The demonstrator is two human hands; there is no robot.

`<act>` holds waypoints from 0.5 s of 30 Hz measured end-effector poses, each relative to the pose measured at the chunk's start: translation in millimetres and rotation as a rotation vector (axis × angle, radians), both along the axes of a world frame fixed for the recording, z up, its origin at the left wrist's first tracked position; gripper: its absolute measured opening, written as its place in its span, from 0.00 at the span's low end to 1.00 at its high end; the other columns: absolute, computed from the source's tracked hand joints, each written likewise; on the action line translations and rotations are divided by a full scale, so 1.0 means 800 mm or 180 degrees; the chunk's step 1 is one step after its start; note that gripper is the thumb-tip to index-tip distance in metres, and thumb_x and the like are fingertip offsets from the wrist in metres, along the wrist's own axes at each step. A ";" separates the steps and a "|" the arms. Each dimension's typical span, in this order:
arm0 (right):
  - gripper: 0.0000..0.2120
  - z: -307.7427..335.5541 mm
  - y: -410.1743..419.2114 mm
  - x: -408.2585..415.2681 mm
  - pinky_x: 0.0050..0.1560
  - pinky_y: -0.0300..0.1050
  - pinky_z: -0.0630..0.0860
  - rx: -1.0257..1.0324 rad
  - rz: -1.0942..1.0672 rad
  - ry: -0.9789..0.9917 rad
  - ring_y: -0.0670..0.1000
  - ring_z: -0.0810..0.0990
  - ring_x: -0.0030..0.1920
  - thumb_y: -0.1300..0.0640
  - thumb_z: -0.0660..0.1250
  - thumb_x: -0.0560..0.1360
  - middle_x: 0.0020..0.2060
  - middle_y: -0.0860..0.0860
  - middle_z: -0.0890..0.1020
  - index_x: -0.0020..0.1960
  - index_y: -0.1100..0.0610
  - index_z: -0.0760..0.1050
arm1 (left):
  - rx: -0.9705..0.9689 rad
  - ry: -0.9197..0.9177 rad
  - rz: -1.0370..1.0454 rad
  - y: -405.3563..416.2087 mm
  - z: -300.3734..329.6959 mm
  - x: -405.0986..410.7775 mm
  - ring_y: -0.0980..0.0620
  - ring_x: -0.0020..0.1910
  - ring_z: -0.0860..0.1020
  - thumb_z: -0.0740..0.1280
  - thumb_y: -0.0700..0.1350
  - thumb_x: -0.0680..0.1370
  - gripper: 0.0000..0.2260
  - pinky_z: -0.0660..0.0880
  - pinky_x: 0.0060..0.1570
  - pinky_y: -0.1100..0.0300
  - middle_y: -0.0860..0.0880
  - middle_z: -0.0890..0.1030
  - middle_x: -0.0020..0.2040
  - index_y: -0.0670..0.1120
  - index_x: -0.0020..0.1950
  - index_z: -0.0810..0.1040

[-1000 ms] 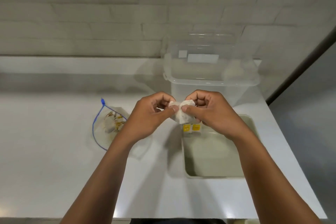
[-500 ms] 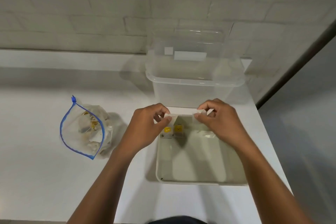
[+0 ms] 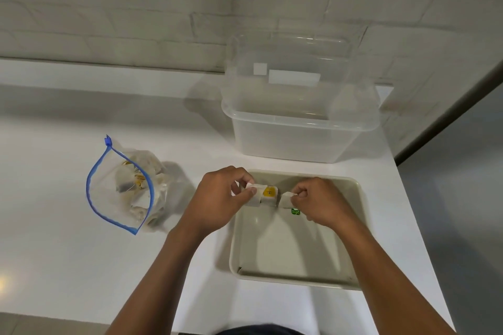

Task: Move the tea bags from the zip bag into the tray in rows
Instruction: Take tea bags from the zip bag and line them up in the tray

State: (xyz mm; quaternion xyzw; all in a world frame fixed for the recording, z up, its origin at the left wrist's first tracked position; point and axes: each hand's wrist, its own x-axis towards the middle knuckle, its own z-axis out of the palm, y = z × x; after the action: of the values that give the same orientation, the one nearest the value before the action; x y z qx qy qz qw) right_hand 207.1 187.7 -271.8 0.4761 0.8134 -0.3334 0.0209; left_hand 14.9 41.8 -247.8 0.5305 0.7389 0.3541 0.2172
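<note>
Tray: the shallow beige rectangular plastic tray (image 3: 294, 250) lies on the white bench (image 3: 68, 266) nearest the person; most of its floor shows bare
Left hand: the left hand (image 3: 217, 198) is at the tray's far left corner, its fingers (image 3: 251, 191) pinching the end of a white paper tea bag (image 3: 255, 197) that lies low at the tray's far edge
Right hand: the right hand (image 3: 321, 202) is curled further right along the same far edge, its fingers (image 3: 296, 194) pinching a second white tea bag (image 3: 285, 200); I cannot tell whether either bag already rests on the tray floor
Tags: a yellow paper tag (image 3: 269, 192) shows between the two hands, and a small green tag (image 3: 295, 211) lies on the tray floor just under the right hand
Zip bag: the clear plastic zip bag with a blue seal (image 3: 119, 185) sits open on the bench well to the left of the tray, a heap of tea bags inside it
Container: a large clear plastic storage box (image 3: 296, 133) stands just beyond the tray, against the white brick wall (image 3: 136, 8)
Progress: by my reading the task is at its start; only the first row along the far edge is being laid, with two bags in hand
Left to do: most of the bags look to remain in the zip bag, so many more trips and several rows are still needed
</note>
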 end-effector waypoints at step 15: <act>0.16 -0.026 -0.007 -0.019 0.37 0.43 0.68 0.1360 -0.0009 -0.0793 0.56 0.81 0.44 0.43 0.61 0.80 0.41 0.52 0.83 0.43 0.52 0.80 | -0.0052 0.0015 0.0090 0.004 -0.011 0.000 0.55 0.37 0.77 0.72 0.48 0.76 0.03 0.75 0.41 0.59 0.59 0.81 0.43 0.55 0.44 0.79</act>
State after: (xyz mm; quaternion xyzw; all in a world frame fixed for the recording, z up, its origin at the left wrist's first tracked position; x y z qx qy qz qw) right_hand 191.8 182.4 -292.4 0.5083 0.8560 -0.0925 0.0194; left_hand 14.6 44.8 -256.6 0.5190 0.7498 0.3498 0.2148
